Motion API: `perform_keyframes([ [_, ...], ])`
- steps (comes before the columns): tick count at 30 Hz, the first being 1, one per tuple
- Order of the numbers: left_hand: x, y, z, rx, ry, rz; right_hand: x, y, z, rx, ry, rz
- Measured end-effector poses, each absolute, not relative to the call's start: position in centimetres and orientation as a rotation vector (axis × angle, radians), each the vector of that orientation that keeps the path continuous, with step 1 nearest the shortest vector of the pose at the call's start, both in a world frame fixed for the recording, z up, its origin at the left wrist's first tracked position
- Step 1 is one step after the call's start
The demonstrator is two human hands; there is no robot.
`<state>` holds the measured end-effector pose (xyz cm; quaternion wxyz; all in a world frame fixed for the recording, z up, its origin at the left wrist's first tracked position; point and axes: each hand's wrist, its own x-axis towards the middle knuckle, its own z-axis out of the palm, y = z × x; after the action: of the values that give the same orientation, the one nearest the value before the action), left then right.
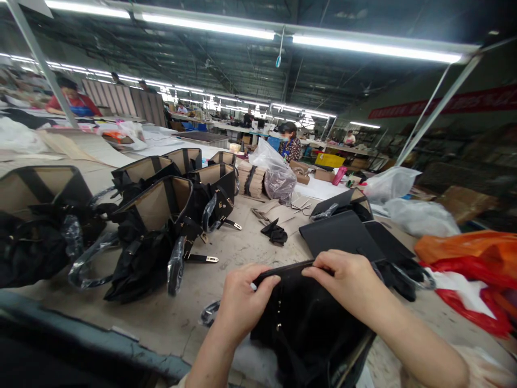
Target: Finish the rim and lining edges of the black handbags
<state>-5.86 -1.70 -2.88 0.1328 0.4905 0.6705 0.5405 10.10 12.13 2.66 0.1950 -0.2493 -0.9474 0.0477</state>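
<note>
A black handbag [307, 318] stands close in front of me at the near side of the table. My left hand [246, 296] pinches the left part of its top edge between thumb and fingers. Farther right along the same edge, my right hand [343, 277] pinches it too. Small metal studs show on the bag's dark side, below my left hand. A plastic-wrapped handle [210, 313] lies just left of my left hand. The lower part of the bag runs out of view.
Several unfinished black bags [157, 221] with tan insides stand on the left. Black panels [339, 240] lie at right, near orange and red plastic bags [468, 253]. A black scrap [275, 233] lies mid-table. Beyond it are tan stacks [251, 180] and a clear plastic bag [278, 175]. Other people sit farther back.
</note>
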Motion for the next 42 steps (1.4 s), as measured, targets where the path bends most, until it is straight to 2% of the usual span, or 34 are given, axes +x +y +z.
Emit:
perform_keyframes([
  [28, -6.3, -1.8, -2.7, 1.434, 1.886, 1.507, 10.2, 11.7, 3.3, -1.001, -2.545, 0.184],
  [33, -6.4, -1.8, -2.8, 1.462, 1.928, 1.479, 9.9, 11.9, 3.4, -0.920, -2.659, 0.142],
  [36, -6.5, -2.0, -2.2, 1.545, 2.007, 1.353, 9.7, 12.2, 3.4, -0.916, -2.687, 0.099],
  [42, -5.4, -1.8, 1.5, 1.807, 2.278, 0.839, 9.7, 12.3, 3.6, -0.876, -2.701, 0.089],
])
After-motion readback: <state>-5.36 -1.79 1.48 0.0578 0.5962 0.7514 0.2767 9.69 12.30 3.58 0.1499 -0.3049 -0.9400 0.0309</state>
